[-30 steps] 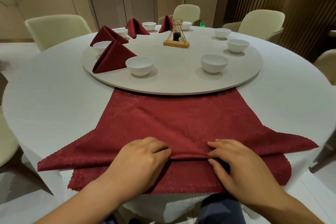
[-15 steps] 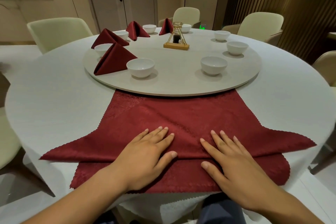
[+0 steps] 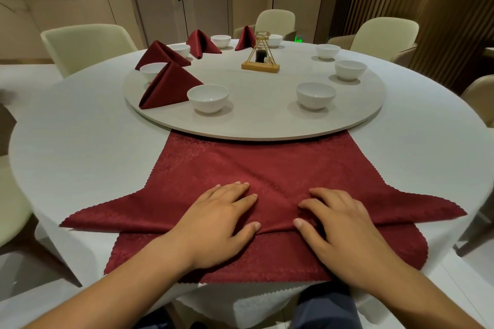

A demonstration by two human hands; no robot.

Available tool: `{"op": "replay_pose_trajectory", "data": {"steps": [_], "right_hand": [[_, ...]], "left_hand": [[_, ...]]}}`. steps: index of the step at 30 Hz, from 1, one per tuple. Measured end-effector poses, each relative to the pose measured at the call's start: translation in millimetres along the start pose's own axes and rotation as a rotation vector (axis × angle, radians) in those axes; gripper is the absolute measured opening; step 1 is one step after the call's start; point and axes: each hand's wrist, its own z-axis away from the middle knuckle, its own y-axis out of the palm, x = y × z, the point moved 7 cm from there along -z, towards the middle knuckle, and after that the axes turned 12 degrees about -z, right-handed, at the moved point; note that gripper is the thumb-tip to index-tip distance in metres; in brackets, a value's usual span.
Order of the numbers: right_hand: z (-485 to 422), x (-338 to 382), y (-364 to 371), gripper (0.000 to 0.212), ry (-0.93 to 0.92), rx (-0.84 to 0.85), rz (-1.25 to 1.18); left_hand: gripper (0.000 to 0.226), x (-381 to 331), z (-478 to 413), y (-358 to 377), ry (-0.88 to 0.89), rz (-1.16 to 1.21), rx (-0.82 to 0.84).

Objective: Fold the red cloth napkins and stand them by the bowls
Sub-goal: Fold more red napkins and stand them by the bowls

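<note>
Pressing your left hand point(image 3: 213, 224) and right hand point(image 3: 344, 227) flat on a red cloth napkin point(image 3: 267, 168) at the counter's point(image 3: 80, 141) near edge; four folded red napkins point(image 3: 169, 85) stand, four white bowls point(image 3: 315, 95) wait

White table point(image 3: 80, 141) — red napkin point(image 3: 267, 168), turntable point(image 3: 267, 120)

L hand point(image 3: 216, 222) palm down, fingers straight & close together, thumb splayed inward. R hand point(image 3: 339, 230) palm down too, fingers slightly bent at the knuckles, thumb out toward the L thumb, gap btw them. L forearm point(image 3: 120, 291) & R forearm point(image 3: 427, 299) bare, angling in from the lower corners.
</note>
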Motion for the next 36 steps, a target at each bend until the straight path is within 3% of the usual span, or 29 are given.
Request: {"op": "replay_pose_trajectory", "data": {"steps": [4, 9, 13, 21, 28, 32, 36], "right_hand": [[-16.1, 10.0, 2.4, 0.039, -0.039, -0.130, -0.069], [-23.7, 12.7, 20.0, 0.030, -0.004, -0.061, -0.126], [-22.3, 12.7, 24.7, 0.032, -0.015, -0.043, -0.094], [-14.7, 2.2, 18.8, 0.024, -0.055, -0.082, -0.100], [9.3, -74.7, -20.1, 0.029, 0.041, -0.159, -0.086], [20.6, -114.5, -41.0, 0.010, 0.127, -0.200, -0.157], [24.3, -133.9, -49.9, 0.011, 0.157, -0.219, -0.224]], "left_hand": [[0.082, -1.9, -0.2, -2.8, -0.008, 0.023, -0.030], [0.080, -3.9, -1.1, -8.4, -0.019, 0.013, -0.040], [0.059, -18.4, -13.2, -16.8, 0.003, 0.062, -0.120], [0.056, -36.7, -30.4, 8.3, 0.068, 0.071, 0.069], [0.066, -39.6, -29.7, 11.8, 0.053, 0.010, 0.098], [0.070, -38.2, -30.4, 13.3, 0.050, -0.006, 0.116], [0.071, -39.8, -30.9, 10.5, 0.051, 0.011, 0.143]]}}
